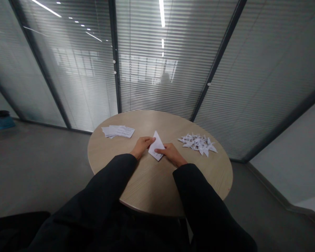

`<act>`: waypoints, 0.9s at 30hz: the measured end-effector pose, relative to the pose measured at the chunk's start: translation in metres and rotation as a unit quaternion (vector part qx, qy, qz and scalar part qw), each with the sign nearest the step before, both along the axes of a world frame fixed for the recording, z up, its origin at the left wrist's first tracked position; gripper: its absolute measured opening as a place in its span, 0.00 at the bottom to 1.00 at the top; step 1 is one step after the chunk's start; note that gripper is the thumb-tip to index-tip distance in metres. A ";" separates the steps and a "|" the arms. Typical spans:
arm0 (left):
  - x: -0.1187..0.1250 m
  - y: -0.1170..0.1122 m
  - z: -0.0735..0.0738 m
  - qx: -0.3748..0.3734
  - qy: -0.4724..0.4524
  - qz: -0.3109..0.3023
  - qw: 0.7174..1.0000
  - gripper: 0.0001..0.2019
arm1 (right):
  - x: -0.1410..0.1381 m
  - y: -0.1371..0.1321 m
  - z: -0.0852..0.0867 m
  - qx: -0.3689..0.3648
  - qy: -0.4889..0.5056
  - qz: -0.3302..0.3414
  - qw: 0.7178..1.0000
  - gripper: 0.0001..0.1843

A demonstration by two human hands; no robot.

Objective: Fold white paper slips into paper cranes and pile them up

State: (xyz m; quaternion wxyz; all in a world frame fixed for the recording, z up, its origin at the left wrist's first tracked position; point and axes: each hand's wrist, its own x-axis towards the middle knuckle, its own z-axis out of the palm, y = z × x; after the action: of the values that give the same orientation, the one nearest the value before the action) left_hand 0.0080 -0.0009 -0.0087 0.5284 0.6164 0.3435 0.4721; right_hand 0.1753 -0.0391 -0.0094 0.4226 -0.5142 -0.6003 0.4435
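A white sheet of paper (pixel 156 145), folded into a pointed shape, lies at the middle of a round wooden table (pixel 147 182). My left hand (pixel 141 145) pinches its left edge with the fingertips near the top point. My right hand (pixel 171 154) presses on its lower right side with the fingers closed on the paper. Both arms are in dark sleeves.
A stack of flat white paper sheets (pixel 118 131) lies at the table's far left. A heap of several folded white paper figures (pixel 198 142) lies at the right. Glass walls with blinds stand behind the table. Grey floor surrounds it.
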 end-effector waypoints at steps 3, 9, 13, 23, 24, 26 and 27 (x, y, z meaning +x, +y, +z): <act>-0.002 0.000 0.002 0.035 0.031 0.015 0.999 0.24 | 0.001 0.001 -0.003 0.004 0.003 0.004 1.000 0.19; -0.002 -0.001 0.004 0.027 0.050 0.040 0.998 0.24 | 0.001 0.002 -0.006 0.014 -0.003 0.018 1.000 0.20; -0.001 0.001 0.001 0.020 0.030 0.012 0.999 0.27 | 0.002 0.003 -0.006 0.011 0.010 -0.002 1.000 0.20; -0.001 0.004 -0.003 0.039 0.030 -0.017 0.999 0.23 | 0.000 0.003 -0.005 0.019 0.038 -0.028 0.999 0.21; -0.002 0.005 -0.003 0.044 0.031 -0.011 0.999 0.22 | 0.000 0.003 -0.004 0.021 0.036 -0.025 0.999 0.21; -0.002 0.007 -0.005 0.047 0.031 -0.002 0.998 0.22 | 0.000 0.002 -0.003 0.025 0.039 -0.022 0.999 0.21; -0.002 0.008 -0.006 0.046 0.033 0.002 0.998 0.22 | 0.000 0.003 -0.004 0.026 0.044 -0.022 0.998 0.21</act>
State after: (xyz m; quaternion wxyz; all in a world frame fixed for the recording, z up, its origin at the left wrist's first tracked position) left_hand 0.0056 0.0070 -0.0144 0.4867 0.6545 0.3406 0.4677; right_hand 0.1755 -0.0364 -0.0133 0.4716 -0.4960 -0.5807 0.4409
